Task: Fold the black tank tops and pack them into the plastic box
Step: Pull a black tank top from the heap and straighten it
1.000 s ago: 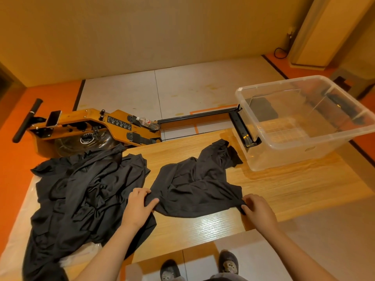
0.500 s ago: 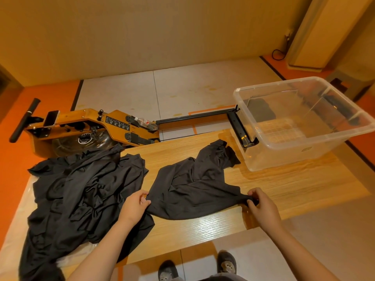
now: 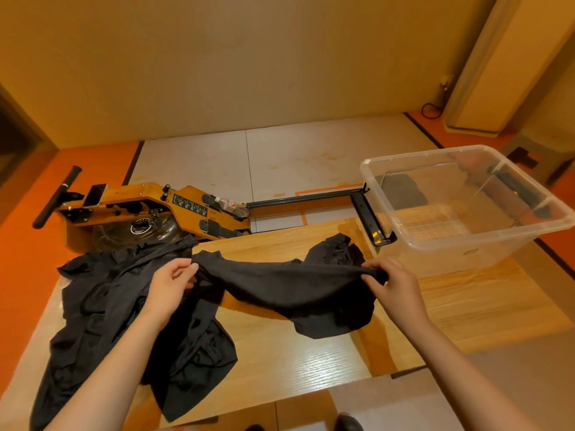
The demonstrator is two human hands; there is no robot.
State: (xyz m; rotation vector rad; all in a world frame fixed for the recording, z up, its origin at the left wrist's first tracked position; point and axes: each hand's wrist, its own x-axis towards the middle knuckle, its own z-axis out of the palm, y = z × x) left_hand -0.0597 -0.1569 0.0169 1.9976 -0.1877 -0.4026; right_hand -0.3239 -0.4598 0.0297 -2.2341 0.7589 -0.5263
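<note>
Tan wall, orange floor with pale mat panels. Glossy light wood-grain table. Wooden rowing machine on floor behind table's far edge. Clear rectangular plastic box on table's far right. Crumpled heap of black tops at table's left. Soft black tank top lifted, sagging, near box. Left hand pinches one end, right hand grips bunched other end. Bottle on rower.
</note>
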